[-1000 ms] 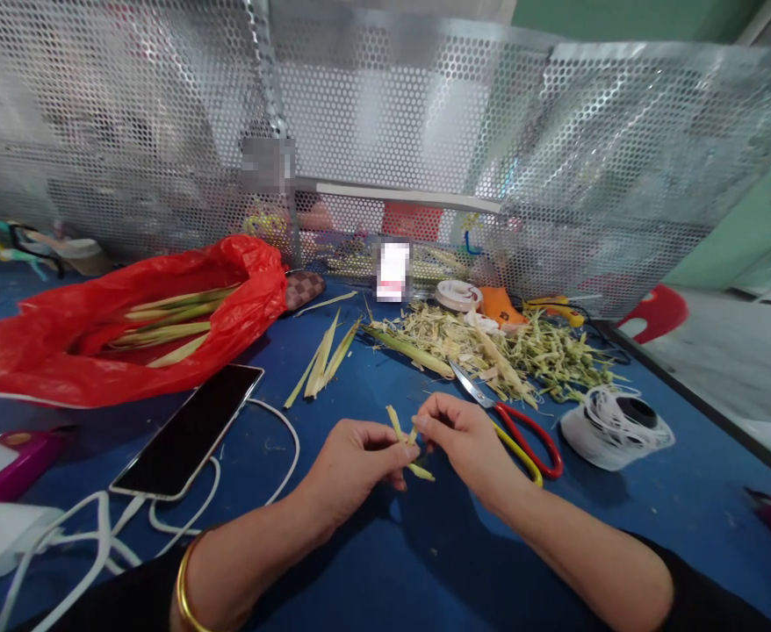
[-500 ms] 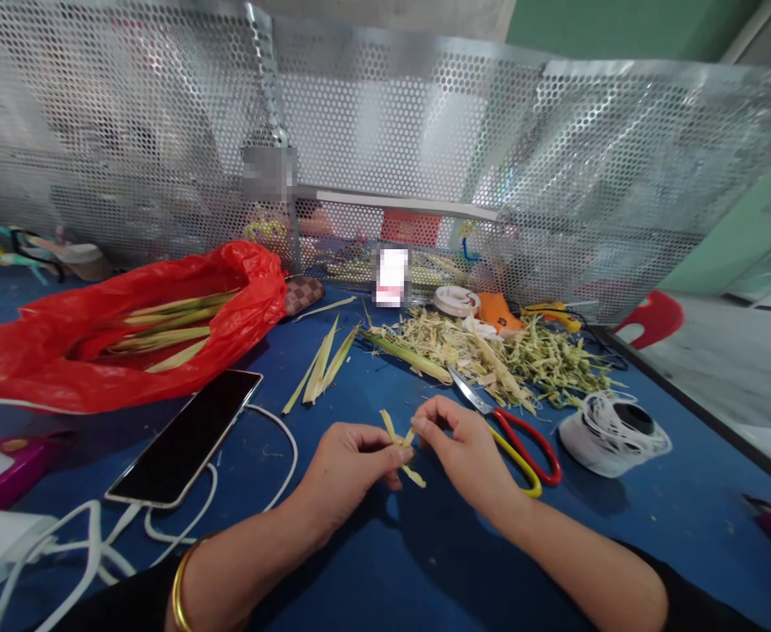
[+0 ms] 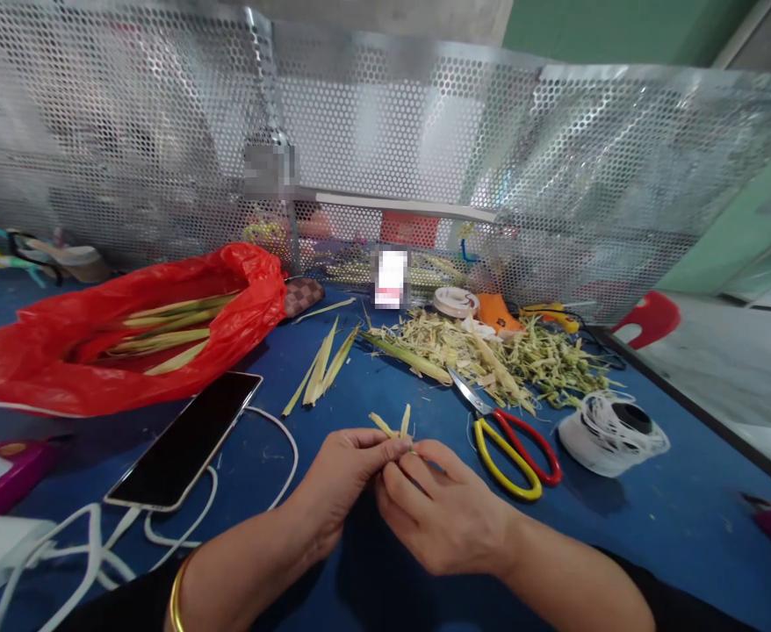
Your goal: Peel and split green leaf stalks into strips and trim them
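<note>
R hand (image 3: pixel 442 513) lower; clr of scissors (image 3: pixel 500 449)

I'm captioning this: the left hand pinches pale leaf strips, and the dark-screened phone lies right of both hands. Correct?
Not quite: the head view shows the dark-screened phone left of the right hand and left hand, which does pinch pale leaf strips.

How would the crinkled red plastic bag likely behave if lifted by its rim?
The crinkled red plastic bag would probably sag, being thin and creased. It seems light, with narrow pale green leaf strips showing inside; those might slide out its wide opening.
</note>
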`<state>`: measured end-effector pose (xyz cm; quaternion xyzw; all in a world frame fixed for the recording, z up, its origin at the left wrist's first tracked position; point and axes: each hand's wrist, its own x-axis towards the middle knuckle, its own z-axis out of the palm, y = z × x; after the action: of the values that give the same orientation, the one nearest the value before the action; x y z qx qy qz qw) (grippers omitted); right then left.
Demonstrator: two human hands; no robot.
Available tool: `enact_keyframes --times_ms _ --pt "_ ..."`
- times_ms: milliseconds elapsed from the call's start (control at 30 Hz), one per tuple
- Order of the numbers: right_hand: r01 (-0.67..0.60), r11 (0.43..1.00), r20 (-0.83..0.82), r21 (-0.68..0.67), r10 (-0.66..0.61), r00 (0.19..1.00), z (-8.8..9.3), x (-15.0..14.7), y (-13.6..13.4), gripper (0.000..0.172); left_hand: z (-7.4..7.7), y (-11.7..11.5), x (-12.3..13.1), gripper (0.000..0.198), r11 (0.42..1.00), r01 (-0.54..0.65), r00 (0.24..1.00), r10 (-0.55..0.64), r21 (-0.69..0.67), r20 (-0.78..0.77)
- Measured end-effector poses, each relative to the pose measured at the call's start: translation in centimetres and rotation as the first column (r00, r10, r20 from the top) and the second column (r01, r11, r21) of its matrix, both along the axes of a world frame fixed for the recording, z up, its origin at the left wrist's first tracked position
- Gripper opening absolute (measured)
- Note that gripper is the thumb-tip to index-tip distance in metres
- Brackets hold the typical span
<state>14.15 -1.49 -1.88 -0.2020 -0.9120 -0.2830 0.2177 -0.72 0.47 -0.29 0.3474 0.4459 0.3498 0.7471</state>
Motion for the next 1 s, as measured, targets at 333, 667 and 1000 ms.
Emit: enact_keyframes --times_ms 333,667,1000 --pt "-0.050 0.998 -0.146 0.033 0.054 0.988 0.3 0.3 -0.1 0.025 -0.1 0.3 0.0 0.027 0.995 -0.080 0.995 0.083 0.060 -0.054" --pt "-0.128 0.992 -0.129 -0.005 0.127 0.984 0.1 -0.1 -0.3 0.023 -0.4 0.3 0.0 0.024 0.987 -0.078 0.988 0.096 0.142 -0.122" --pt "-0.117 0.974 -0.410 -0.196 0.027 0.912 -0.1 0.3 0.0 0.017 0.8 0.9 -0.7 0.029 0.979 0.048 0.996 -0.031 0.197 -0.088"
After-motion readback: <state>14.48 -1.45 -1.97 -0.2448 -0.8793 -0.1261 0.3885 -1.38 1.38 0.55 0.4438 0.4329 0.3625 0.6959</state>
